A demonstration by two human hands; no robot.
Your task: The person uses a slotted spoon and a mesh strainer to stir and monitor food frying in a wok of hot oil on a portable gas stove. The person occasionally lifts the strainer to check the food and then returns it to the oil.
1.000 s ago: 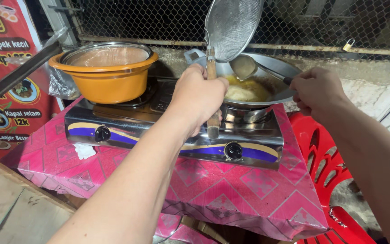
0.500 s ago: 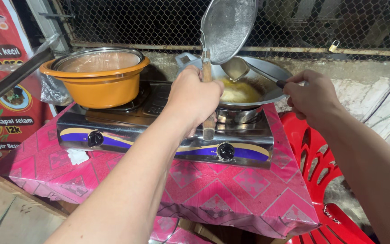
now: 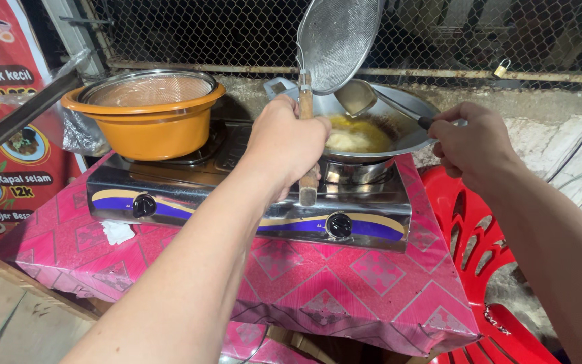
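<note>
two hands over the frying wok

nearest, the pink patterned cloth (image 3: 345, 283) covers the table, a red plastic chair (image 3: 469, 243) beside it. on the cloth stands a steel two-burner stove (image 3: 250, 202). the left hand (image 3: 284, 145) is closed around the wooden handle of a mesh skimmer (image 3: 338, 40), held upright above the wok (image 3: 399, 125). the right hand (image 3: 473, 145) grips a ladle (image 3: 362, 98) by its handle — its bowl tilted over the oil and pale dough (image 3: 348, 138). on the left burner sits an orange pot (image 3: 146, 114); behind — wire fence (image 3: 506, 34).
</note>
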